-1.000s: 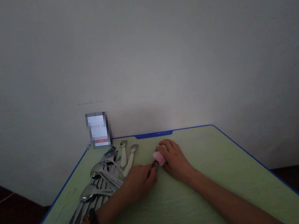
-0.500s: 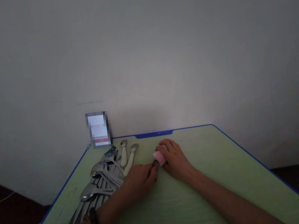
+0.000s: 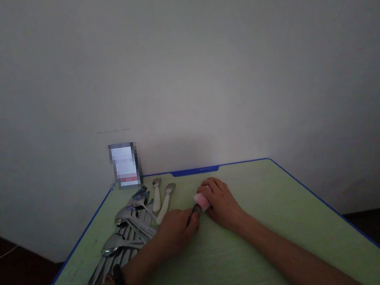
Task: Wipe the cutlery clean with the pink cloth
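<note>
Left hand: the left hand (image 3: 178, 229) has its fingers closed around a dark, shiny metal utensil (image 3: 197, 210), its rounded end beside the pink piece; whether they touch is unclear.
Right hand: the right hand (image 3: 223, 203) has its fingers curled part-closed over a small pink-and-white piece (image 3: 203, 201), near the middle of the green table (image 3: 205, 270). What the piece is made of cannot be told.
Slip risk: the metal end could skid off the pink piece and knock the right fingertips, as the two hands work so close together.
Grip risk: the small piece could turn or slide if the right fingers press unevenly.
Pile risk: the left forearm lies across the cutlery pile (image 3: 139, 229); a sideways sweep could scatter spoons.
Small forks: two with pale handles, a farther fork (image 3: 157, 202) and a nearer fork (image 3: 165, 207) close to the left hand, which could nudge it.
Containers: no cup, box or tray can be made out; the cutlery lies loose.
Back corner: an upright, blurred screen (image 3: 126, 165).
</note>
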Demonstrator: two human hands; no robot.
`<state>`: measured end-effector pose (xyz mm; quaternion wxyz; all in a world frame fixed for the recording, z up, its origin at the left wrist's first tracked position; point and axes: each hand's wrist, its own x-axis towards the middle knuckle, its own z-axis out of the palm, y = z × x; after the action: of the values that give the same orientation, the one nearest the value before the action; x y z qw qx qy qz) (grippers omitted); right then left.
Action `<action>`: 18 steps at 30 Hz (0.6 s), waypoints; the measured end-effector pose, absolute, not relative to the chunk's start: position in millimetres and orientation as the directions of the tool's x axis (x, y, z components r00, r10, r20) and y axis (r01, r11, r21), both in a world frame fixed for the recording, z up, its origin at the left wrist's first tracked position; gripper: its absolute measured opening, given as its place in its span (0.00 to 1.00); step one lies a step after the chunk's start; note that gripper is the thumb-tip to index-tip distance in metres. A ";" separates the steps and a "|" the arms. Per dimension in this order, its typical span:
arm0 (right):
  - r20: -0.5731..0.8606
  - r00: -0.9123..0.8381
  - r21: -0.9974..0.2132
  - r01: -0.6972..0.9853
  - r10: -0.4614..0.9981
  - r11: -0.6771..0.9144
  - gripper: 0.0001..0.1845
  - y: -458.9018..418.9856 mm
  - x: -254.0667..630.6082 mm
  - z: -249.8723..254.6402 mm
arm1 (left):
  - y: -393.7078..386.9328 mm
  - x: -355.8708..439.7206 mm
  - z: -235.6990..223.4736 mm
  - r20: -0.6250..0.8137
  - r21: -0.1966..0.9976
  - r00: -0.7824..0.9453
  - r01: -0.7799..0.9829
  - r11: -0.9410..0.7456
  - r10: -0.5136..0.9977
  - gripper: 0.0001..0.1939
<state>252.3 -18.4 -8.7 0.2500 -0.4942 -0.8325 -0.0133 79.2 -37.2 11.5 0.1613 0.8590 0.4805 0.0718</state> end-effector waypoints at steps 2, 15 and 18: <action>0.428 -0.406 -0.198 0.830 0.808 0.522 0.16 -18.5 252.1 -8.1 | -37.3 79.0 11.1 -0.024 0.347 0.531 0.799 -0.491 0.847 0.21; 0.469 -0.466 -0.057 0.832 0.750 0.552 0.11 -19.4 248.2 -7.7 | -38.0 80.7 14.3 -0.035 0.350 0.539 0.795 -0.495 0.841 0.22; 0.463 -0.453 -0.065 0.840 0.762 0.539 0.11 -19.8 247.7 -7.9 | -37.9 80.3 12.5 -0.030 0.339 0.538 0.798 -0.497 0.842 0.21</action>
<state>247.7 -19.8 -7.9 0.2247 -0.4724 -0.8478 -0.0866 80.3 -37.9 12.5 0.1583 0.8625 0.4756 0.0697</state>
